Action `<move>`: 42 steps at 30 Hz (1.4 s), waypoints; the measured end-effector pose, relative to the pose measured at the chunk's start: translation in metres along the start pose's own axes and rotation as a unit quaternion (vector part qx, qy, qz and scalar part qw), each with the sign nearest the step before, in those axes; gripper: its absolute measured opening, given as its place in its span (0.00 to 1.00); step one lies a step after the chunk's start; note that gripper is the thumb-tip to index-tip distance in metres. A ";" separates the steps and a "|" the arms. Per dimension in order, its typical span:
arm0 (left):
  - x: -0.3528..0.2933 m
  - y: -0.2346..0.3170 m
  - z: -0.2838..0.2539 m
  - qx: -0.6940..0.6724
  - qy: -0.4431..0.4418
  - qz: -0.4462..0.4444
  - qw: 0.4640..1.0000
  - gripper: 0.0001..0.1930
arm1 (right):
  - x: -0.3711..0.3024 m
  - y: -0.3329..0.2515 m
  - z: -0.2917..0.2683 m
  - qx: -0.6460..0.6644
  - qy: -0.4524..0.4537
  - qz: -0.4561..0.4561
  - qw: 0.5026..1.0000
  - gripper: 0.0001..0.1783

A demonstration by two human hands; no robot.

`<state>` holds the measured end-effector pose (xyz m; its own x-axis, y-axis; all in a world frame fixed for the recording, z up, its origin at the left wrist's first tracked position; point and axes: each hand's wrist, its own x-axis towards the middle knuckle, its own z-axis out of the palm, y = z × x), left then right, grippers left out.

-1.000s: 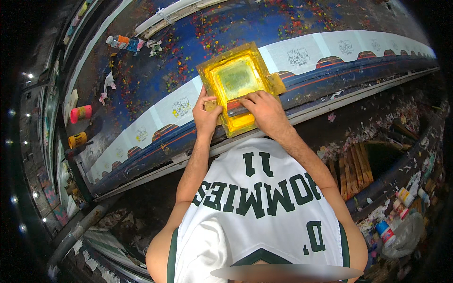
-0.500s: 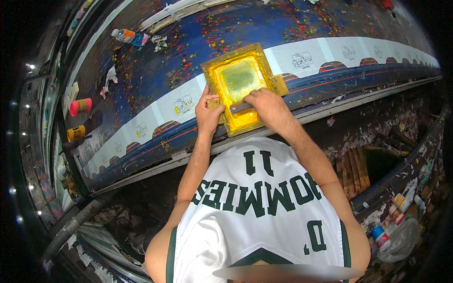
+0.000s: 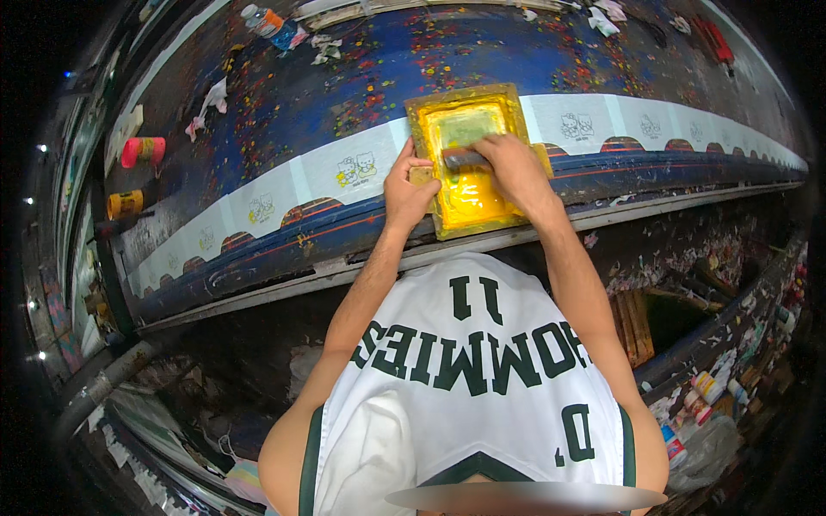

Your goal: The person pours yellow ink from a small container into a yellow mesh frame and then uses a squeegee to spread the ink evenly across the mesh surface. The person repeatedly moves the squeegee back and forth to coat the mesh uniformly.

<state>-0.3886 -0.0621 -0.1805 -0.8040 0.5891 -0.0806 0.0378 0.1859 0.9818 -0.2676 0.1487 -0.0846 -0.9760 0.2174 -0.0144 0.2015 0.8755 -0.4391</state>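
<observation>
A printing screen (image 3: 419,110) with a tan border and yellow ink inside lies over a long pale strip of material (image 3: 292,185). My left hand (image 3: 409,193) grips the tab at its left edge, thumb on top. My right hand (image 3: 519,176) is closed on a dark squeegee (image 3: 463,158), which rests across the ink near the screen's middle. Yellow ink pools on the near side of the blade; beyond it the mesh looks greenish and thinly coated. Left of the screen, the strip carries a line drawing of two cartoon figures (image 3: 355,170) with yellow patches.
The blue, paint-spotted table (image 3: 361,86) curves across the view. On its left are a pink container (image 3: 143,152), a yellow container (image 3: 126,205) and a bottle with an orange label (image 3: 270,26). A metal rail (image 3: 344,279) runs along the near edge. Crumpled scraps lie about.
The squeegee in my right hand has moved away from me across the screen, from its near part to about its middle. My left hand keeps its grip. The whole view has shifted slightly.
</observation>
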 end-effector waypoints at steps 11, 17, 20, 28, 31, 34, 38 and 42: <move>-0.010 -0.005 0.004 0.028 -0.004 0.039 0.999 0.16 | -0.063 -0.034 0.012 0.019 0.035 0.045 0.998 0.30; -0.004 0.000 0.013 0.012 -0.006 0.037 0.999 0.18 | -0.070 -0.026 0.015 0.001 0.059 0.032 0.998 0.31; -0.004 -0.002 0.007 0.008 0.008 0.013 1.000 0.17 | -0.071 -0.024 0.026 0.005 0.071 0.016 0.997 0.31; -0.005 0.026 0.002 -0.002 0.034 0.066 0.997 0.14 | -0.069 -0.020 0.016 0.023 0.108 -0.013 0.994 0.32; 0.003 0.042 0.057 0.008 0.034 0.072 0.997 0.13 | -0.082 0.024 -0.009 0.029 0.116 -0.004 0.993 0.30; 0.017 0.053 0.125 0.026 0.024 0.080 0.996 0.14 | -0.102 0.083 -0.035 0.028 0.126 0.007 0.992 0.28; 0.031 0.061 0.184 0.005 0.007 0.065 0.998 0.14 | -0.118 0.136 -0.058 0.010 0.134 0.008 0.991 0.24; 0.031 0.064 0.211 -0.019 0.021 0.014 0.999 0.14 | -0.126 0.162 -0.072 0.009 0.118 -0.004 0.993 0.23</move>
<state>-0.2863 0.1343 -0.1562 -0.8271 0.5602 -0.0465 0.0384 0.1389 0.9896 -0.1064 0.2944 -0.0895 -0.9307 0.3069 0.1990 0.1897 0.8702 -0.4547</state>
